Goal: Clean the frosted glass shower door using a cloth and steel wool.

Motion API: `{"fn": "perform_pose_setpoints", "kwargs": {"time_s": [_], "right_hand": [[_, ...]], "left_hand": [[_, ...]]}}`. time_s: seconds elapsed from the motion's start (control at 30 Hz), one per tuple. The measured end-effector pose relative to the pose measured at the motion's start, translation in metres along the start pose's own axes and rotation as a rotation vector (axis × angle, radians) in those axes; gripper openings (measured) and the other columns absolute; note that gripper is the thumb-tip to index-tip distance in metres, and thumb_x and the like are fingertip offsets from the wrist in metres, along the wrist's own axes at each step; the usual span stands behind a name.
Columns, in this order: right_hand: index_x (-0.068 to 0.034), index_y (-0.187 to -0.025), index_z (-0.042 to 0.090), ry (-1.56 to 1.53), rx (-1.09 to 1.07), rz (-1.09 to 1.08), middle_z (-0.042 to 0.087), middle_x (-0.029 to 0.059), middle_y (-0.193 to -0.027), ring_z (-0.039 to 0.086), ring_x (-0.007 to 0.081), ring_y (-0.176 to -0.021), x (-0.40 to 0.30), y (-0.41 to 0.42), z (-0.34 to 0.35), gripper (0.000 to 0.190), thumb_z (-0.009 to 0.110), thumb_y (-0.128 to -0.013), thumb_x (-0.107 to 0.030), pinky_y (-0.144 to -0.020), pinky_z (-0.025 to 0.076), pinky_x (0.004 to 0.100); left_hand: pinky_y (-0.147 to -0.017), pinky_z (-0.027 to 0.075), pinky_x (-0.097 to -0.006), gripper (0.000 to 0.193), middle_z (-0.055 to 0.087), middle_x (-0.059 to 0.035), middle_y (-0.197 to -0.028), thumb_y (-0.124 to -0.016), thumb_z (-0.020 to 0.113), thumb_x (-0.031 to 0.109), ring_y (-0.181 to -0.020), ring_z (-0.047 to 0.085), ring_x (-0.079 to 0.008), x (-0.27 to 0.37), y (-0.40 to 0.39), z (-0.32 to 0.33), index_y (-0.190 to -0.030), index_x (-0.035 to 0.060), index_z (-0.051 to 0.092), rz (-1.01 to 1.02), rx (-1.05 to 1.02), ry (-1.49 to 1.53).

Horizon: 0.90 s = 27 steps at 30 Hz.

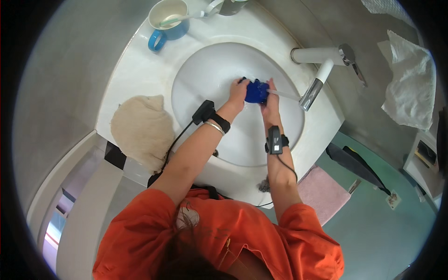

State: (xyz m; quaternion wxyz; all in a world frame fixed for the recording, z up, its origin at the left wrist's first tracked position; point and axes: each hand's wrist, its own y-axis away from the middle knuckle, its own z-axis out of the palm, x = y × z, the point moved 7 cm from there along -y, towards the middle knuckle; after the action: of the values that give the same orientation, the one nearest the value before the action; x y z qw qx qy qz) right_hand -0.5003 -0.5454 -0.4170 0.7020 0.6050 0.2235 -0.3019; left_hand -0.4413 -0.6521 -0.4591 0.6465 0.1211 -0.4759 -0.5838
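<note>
Over the white washbasin (196, 84), both hands hold a dark blue object (256, 92) with a bumpy edge; its exact kind cannot be told. My left hand (238, 94) grips its left side, with the thumb and fingers on the edge. My right hand (272, 99) holds the right side, partly behind it. A thin stream of water from the faucet spout (311, 94) reaches the object's right side. The blue surface looks wet. Each wrist bears a black strap with a small cabled device.
A beige cloth (141, 131) lies on the counter at left. A blue-handled mug (175, 31) with a toothbrush (182, 18) stands at the upper left, another cup (232, 6) beside it. The faucet body (315, 56) stands at right. A pink mat (323, 194) lies lower right.
</note>
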Motion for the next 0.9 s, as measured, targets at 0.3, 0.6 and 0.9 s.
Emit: {"fn": "perform_pose_setpoints", "kwargs": {"time_s": [0.3, 0.6, 0.9], "right_hand": [[-0.003, -0.089, 0.053, 0.727, -0.029, -0.957, 0.057, 0.0116, -0.097, 0.053, 0.0242, -0.094, -0.027, 0.074, 0.048, 0.012, 0.056, -0.078, 0.001, -0.085, 0.040, 0.0327], [0.003, -0.099, 0.054, 0.383, 0.171, -0.590, 0.058, 0.0100, -0.094, 0.056, 0.0208, -0.089, -0.003, -0.004, -0.023, 0.018, 0.051, -0.086, -0.010, -0.080, 0.044, 0.0315], [0.001, -0.112, 0.051, -0.316, 0.011, -0.152, 0.053, 0.0131, -0.111, 0.049, 0.0219, -0.105, -0.043, 0.016, -0.031, 0.042, 0.034, -0.095, -0.034, -0.094, 0.038, 0.0357]], "left_hand": [[-0.071, 0.047, -0.0311, 0.035, 0.056, -0.0083, -0.096, -0.084, 0.059, 0.031, -0.088, 0.055, -0.0166, 0.028, 0.018, 0.025, -0.107, 0.0047, 0.051, -0.310, -0.120, -0.042], [-0.066, 0.048, -0.0259, 0.040, 0.061, -0.0069, -0.090, -0.077, 0.068, 0.031, -0.077, 0.058, -0.0124, 0.018, 0.036, 0.028, -0.099, 0.0002, 0.056, -0.066, -0.070, -0.168], [-0.062, 0.045, -0.0239, 0.035, 0.059, -0.0034, -0.089, -0.069, 0.075, 0.021, -0.084, 0.057, -0.0130, -0.010, 0.031, 0.036, -0.096, 0.0097, 0.058, -0.480, -0.344, -0.194]]}}
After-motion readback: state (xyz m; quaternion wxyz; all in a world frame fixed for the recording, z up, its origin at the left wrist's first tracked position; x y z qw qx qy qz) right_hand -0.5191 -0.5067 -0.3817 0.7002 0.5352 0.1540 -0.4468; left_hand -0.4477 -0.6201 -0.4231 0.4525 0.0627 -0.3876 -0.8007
